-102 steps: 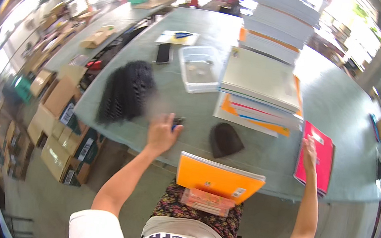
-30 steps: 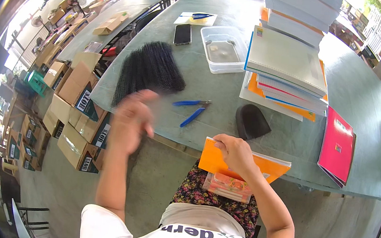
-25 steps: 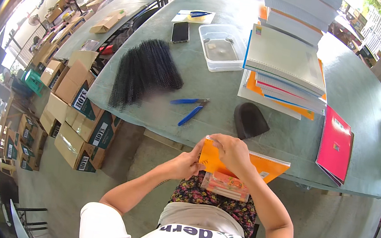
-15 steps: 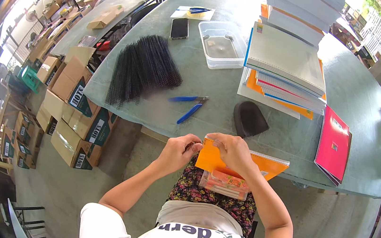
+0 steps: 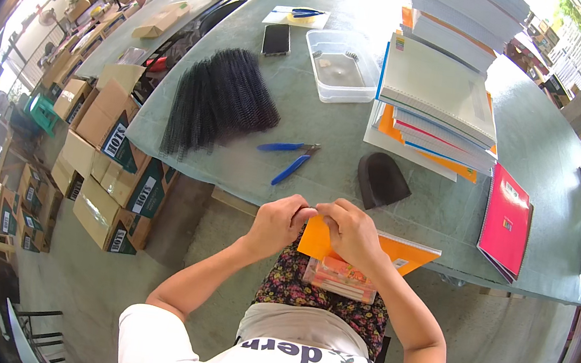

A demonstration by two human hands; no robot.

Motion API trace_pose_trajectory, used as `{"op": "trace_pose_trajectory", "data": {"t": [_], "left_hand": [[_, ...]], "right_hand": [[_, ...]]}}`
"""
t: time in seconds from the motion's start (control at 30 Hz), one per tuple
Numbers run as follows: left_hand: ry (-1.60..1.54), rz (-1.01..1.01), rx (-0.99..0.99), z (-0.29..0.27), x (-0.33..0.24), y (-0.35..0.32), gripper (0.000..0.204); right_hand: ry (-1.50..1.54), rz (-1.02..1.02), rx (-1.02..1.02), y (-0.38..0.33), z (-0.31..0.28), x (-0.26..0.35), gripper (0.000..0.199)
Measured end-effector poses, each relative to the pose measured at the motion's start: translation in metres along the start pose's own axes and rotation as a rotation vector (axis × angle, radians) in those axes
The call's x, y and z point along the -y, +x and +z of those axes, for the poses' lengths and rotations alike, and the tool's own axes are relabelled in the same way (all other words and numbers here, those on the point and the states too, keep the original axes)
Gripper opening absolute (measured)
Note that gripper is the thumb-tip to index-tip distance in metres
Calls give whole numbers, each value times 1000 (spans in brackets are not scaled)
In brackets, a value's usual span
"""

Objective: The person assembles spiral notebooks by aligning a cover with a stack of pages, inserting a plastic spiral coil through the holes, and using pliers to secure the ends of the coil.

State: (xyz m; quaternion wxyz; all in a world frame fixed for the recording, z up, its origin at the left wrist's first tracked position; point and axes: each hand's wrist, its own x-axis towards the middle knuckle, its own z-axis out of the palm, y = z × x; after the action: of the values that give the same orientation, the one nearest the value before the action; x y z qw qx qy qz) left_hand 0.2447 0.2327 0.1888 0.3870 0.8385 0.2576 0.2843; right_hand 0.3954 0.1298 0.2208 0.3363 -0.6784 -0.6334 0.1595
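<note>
We see the left hand (image 5: 277, 222) and the right hand (image 5: 347, 230) meeting over the lap, both at the left corner of a flat orange-covered notebook (image 5: 398, 253) that lies across the knees, just at the near edge of the grey-green tabletop (image 5: 313, 119). The right hand's fingers are curled and pressed down on that corner; the left hand's fingers are bent toward the same spot, and we cannot tell whether they pinch the cover or something thin at its edge. Under the notebook, on the flowered cloth of the lap, rests a clear-wrapped pack of pinkish sheets (image 5: 341, 278).

On the tabletop near its front edge lie blue-handled pliers (image 5: 292, 158), and to their right a dark, wedge-shaped soft object (image 5: 380, 180). Toward the left edge sits a heap of black spiral binding coils (image 5: 218, 98). At the right edge lies a bright pink spiral notebook (image 5: 505, 221). Farther back stands a tall stack of spiral-bound notebooks (image 5: 438, 91), with a clear plastic tray (image 5: 339, 66) just to its left and a black phone (image 5: 277, 39) beyond that. Brown cardboard boxes (image 5: 113, 160) stand on the floor by the left edge
</note>
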Motion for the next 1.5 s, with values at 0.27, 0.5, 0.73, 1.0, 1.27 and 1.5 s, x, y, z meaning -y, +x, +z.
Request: {"op": "trace_pose_trajectory", "data": {"t": [0.27,0.5,0.73,1.0,1.27,1.5], "left_hand": [[-676,-824,673,-36,-8,23,29],[162,414,-132,-16,-4,11,20],[3,74,224,-45,-11,22,24],[12,36,392,-35,-16,75,30],[330,61,417,85,-32,140,45],[98,307,-12,-33,-111,83,52]], "right_hand": [[2,-155,-94,-5,10,-4,14],[82,-62,-61,3,4,5,13],[-217,29,-3,9,12,-2,14],[-117,130,9,6,11,-4,10],[49,23,-84,-4,18,-1,14],[-198,-66,-313,-13,22,-31,19]]}}
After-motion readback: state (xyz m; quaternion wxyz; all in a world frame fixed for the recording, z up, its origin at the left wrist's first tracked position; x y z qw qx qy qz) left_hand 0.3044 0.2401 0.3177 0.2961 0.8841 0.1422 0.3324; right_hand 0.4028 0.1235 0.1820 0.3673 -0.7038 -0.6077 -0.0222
